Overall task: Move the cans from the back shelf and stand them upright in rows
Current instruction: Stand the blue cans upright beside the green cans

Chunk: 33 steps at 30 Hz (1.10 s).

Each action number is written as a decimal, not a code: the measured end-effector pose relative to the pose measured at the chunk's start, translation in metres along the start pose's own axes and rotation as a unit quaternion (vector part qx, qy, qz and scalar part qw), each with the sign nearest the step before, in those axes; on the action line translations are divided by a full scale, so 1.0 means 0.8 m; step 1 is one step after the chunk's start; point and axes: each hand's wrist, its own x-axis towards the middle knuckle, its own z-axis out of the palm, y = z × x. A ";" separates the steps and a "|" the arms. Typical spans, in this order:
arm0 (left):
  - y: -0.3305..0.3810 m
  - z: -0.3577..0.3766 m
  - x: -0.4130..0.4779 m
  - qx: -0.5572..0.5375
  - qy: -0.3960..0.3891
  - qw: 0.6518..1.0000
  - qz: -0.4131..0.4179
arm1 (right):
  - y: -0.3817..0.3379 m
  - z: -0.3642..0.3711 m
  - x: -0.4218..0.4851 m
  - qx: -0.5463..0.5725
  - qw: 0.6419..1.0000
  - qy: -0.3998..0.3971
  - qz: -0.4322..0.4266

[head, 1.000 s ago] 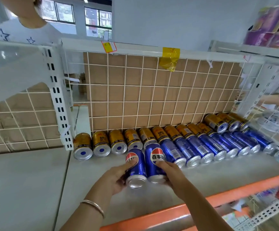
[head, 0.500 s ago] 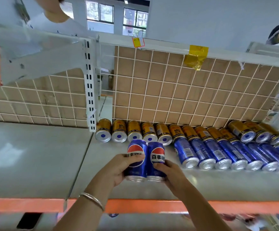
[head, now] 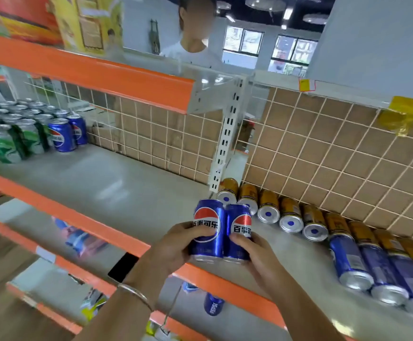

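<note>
Two blue Pepsi cans are held upright side by side above the shelf's front edge. My left hand [head: 173, 247] grips the left can [head: 206, 227]; my right hand [head: 254, 254] grips the right can [head: 238, 230]. Behind them, a row of gold cans [head: 290, 215] lies on its side against the wire grid back, and blue cans [head: 348, 262] lie in front of them to the right. At the far left of the shelf stand upright blue Pepsi cans [head: 61, 135] next to upright green cans [head: 8, 141].
The grey shelf [head: 107, 180] has an orange front rail [head: 82, 227]. A white slotted upright post [head: 225, 143] divides the two bays. An orange-edged shelf [head: 89, 72] hangs overhead. A person in white stands beyond the shelving. Lower shelves hold more goods.
Both hands carried the two blue cans leftward and lifted them upright off the shelf; my view swung left, revealing the left bay with its standing cans.
</note>
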 end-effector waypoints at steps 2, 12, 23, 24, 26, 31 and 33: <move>0.013 -0.030 -0.014 -0.011 0.033 0.999 0.029 | 0.001 0.034 0.014 -0.023 1.000 -0.009 0.002; 0.081 -0.210 -0.093 -0.025 0.156 0.982 0.108 | 0.036 0.252 0.067 -0.044 0.997 -0.063 0.015; 0.160 -0.388 -0.146 -0.017 0.182 0.973 0.139 | 0.064 0.453 0.118 -0.038 0.995 -0.089 0.004; 0.166 -0.401 -0.147 -0.015 0.183 0.973 0.142 | 0.066 0.465 0.123 -0.043 0.995 -0.086 -0.003; 0.175 -0.424 -0.147 -0.012 0.183 0.972 0.147 | 0.068 0.487 0.133 -0.062 0.995 -0.084 -0.006; 0.192 -0.467 -0.140 -0.012 0.183 0.973 0.142 | 0.072 0.524 0.166 -0.089 0.990 -0.108 0.007; 0.199 -0.482 -0.130 -0.013 0.189 0.972 0.141 | 0.073 0.537 0.185 -0.087 0.989 -0.116 0.012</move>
